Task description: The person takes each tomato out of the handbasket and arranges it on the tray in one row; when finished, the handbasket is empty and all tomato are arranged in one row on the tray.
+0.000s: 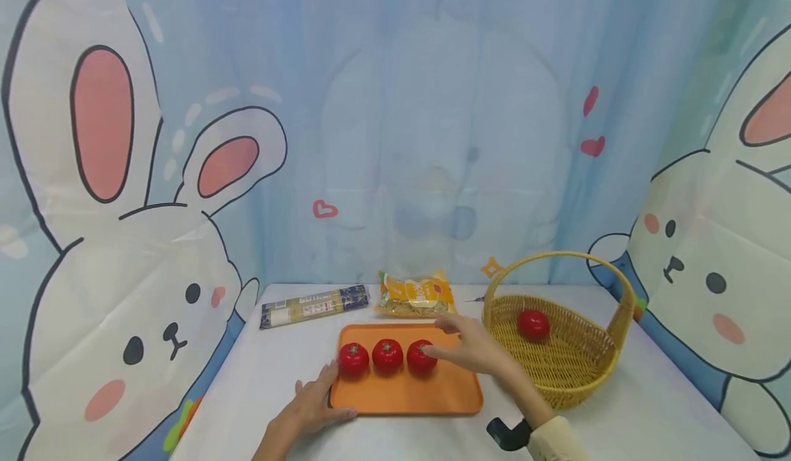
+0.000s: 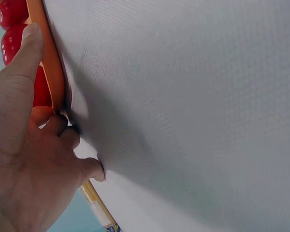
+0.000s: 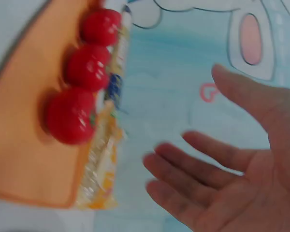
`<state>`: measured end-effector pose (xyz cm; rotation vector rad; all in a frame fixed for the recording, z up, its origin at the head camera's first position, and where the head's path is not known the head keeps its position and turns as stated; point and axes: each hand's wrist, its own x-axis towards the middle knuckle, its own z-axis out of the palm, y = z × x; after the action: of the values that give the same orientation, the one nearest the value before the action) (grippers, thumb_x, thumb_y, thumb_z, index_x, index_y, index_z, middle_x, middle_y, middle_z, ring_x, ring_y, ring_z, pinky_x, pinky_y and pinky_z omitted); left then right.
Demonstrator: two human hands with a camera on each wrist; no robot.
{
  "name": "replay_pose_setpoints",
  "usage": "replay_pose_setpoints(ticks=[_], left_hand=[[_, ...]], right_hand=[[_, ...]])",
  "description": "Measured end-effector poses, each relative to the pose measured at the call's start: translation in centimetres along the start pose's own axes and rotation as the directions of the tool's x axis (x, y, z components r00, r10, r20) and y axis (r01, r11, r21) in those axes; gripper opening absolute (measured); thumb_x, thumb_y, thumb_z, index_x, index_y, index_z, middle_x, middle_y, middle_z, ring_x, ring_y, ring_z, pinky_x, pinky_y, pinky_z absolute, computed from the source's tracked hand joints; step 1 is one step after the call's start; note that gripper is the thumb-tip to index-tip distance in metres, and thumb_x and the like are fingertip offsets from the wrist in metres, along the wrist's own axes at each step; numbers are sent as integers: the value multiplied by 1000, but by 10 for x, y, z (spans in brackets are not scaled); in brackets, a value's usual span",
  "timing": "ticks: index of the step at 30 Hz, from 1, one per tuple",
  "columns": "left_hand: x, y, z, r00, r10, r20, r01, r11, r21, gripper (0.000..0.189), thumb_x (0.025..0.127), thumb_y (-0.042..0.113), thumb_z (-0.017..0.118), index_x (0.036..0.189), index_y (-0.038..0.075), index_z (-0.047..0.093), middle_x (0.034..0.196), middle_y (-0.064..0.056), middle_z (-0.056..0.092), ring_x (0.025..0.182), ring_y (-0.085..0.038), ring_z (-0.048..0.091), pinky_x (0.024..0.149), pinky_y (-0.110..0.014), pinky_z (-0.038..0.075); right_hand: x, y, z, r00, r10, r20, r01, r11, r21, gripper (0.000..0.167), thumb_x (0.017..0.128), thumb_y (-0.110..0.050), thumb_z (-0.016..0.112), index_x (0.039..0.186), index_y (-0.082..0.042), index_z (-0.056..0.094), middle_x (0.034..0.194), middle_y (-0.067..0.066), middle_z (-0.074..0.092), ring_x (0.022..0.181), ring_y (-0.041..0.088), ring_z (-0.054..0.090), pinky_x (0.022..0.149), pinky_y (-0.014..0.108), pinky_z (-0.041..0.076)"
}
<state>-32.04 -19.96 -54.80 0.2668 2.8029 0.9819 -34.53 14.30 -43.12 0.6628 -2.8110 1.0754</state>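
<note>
My left hand [image 1: 314,404] holds the near left corner of an orange tray [image 1: 441,396], thumb along its front rim and fingers against the left side. On the tray, three red tomatoes [image 1: 387,356] with green stem tops stand in a row. My right hand [image 1: 476,347] is over the tray's right part, by the rightmost tomato [image 1: 421,363], which its thumb overlaps in the head view. In the right wrist view its fingers [image 3: 198,186] are spread and relaxed, with nothing between them and apart from the tomatoes.
A yellow woven basket [image 1: 556,396] with a tall handle stands right of the tray, one red tomato [image 1: 533,325] inside. Behind the tray lie a long pack of noodles [image 1: 315,306] and a yellow bag [image 1: 417,296]. A rabbit-print curtain [image 1: 432,138] hangs along the table's back.
</note>
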Motion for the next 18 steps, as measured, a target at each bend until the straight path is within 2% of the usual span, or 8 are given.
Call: replay_pose_setpoints(ticks=[4,6,9,13,18], left_hand=[[1,0,-5,1000,8,-20,-8,1000,16,111,85,52,90,166,0,36,169,-29,36,158,-52,29,120,-85,6],[1,-1,-7,999,29,-31,-29,999,13,111,85,51,91,165,-1,36,168,-31,37,157,-53,29,119,-86,5],[1,-2,-7,999,36,-18,-36,999,3,112,86,53,89,167,-1,33,169,-30,36,158,-53,28,120,-85,3],[-1,-3,-3,1000,14,0,-14,1000,6,111,86,51,90,166,-1,34,169,-29,37,158,-51,29,120,-85,4],[-2,-1,1,1000,-15,2,15,999,29,107,86,46,91,166,0,36,168,-29,39,157,-52,32,120,-85,7]], right_hand=[[-10,2,-37,995,-43,91,42,999,11,38,95,-33,85,115,-2,75,109,6,77,104,29,74,93,50,63],[-12,11,-53,993,-53,105,53,999,3,36,97,-33,83,113,-2,76,106,5,77,100,25,74,90,47,64],[-12,35,-74,994,-27,104,29,1000,-13,38,99,-33,80,118,-1,74,110,6,77,103,26,74,88,47,64],[-5,79,-95,994,62,92,-61,998,-15,50,104,-32,75,133,8,66,122,21,74,114,39,71,94,54,62],[7,124,-103,975,222,-7,-222,973,-69,68,106,-39,71,141,17,54,132,40,64,122,56,63,96,63,59]])
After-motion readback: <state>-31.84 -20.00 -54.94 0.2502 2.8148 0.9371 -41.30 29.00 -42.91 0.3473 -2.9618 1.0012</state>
